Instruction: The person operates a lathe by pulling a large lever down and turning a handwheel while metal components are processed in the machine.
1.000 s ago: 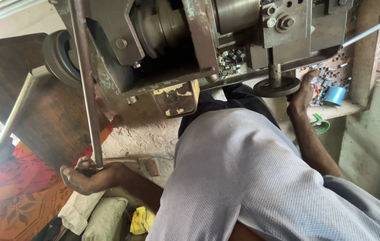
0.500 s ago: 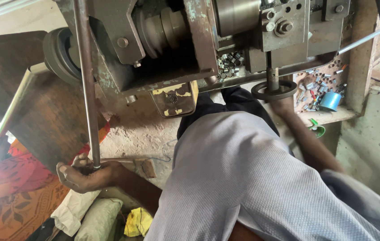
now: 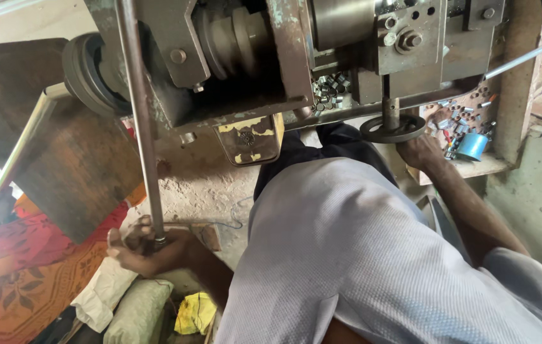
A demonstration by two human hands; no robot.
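Steel rod (image 3: 138, 121): left hand (image 3: 150, 250) clasps | handwheel (image 3: 392, 129): right hand (image 3: 419, 151) touches

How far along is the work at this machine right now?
Done: small cut metal pieces already lie heaped in the machine. In hand: the left hand grips the long lever at its lower end, and the right hand sits under the handwheel. How much is left can't be told.

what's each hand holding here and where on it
Left hand grips the long metal rod at its lower end. Right hand holds the small handwheel by its rim.
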